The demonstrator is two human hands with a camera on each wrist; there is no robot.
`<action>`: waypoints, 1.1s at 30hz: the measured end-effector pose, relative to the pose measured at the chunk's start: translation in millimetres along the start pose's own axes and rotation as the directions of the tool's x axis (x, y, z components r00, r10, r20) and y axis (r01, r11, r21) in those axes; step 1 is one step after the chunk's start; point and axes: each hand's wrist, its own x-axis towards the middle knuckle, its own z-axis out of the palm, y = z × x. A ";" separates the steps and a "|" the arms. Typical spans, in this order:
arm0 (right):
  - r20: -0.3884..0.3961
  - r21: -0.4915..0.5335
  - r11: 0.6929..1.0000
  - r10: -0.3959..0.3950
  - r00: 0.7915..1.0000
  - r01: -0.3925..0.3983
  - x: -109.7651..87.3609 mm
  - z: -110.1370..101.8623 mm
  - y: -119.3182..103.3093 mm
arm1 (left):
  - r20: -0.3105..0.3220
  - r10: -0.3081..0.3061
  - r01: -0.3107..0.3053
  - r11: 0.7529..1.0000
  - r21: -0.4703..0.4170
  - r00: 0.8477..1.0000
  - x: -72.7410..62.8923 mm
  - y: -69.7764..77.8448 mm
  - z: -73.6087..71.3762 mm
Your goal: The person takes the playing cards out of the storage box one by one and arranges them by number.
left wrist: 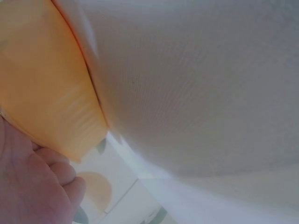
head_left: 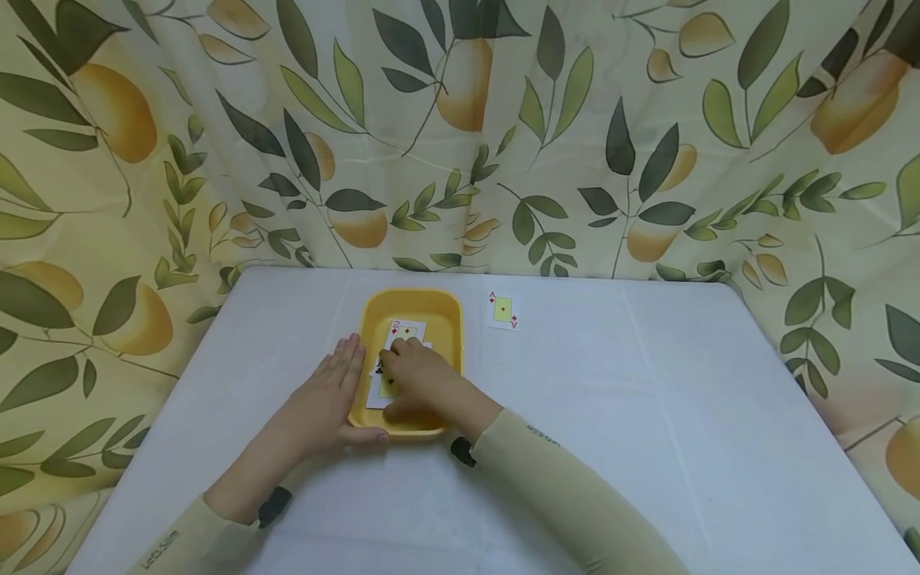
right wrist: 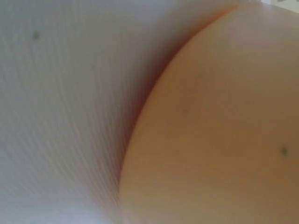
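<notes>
A yellow tray holds several playing cards, among them a two of diamonds and a lower card with a yellow centre. My left hand rests along the tray's left side, fingers straight, thumb by the near rim. The left wrist view shows that hand against the tray's outer wall. Inside the tray, my right hand reaches over the cards with bent fingers touching them; whether it pinches one is hidden. Only the tray's wall and the cloth show in the right wrist view.
An ace of diamonds lies face up on the white tablecloth, right of the tray. Behind the table hangs a curtain printed with leaves and fruit.
</notes>
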 end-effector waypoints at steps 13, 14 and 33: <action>0.095 0.128 0.988 0.073 0.993 -0.085 12.5 -8.6 3.6 | -0.016 0.019 -0.019 1.000 -0.003 1.000 1.8 -0.7 -1.4; 0.109 0.150 0.984 0.083 0.991 -0.099 13.5 -8.8 4.4 | -0.016 0.020 -0.020 1.000 -0.006 1.000 1.8 -0.7 -0.9; -0.056 0.124 0.992 -0.004 0.998 0.011 -10.9 -35.3 23.2 | -0.004 -0.004 0.004 1.000 0.009 1.000 0.3 0.6 -0.5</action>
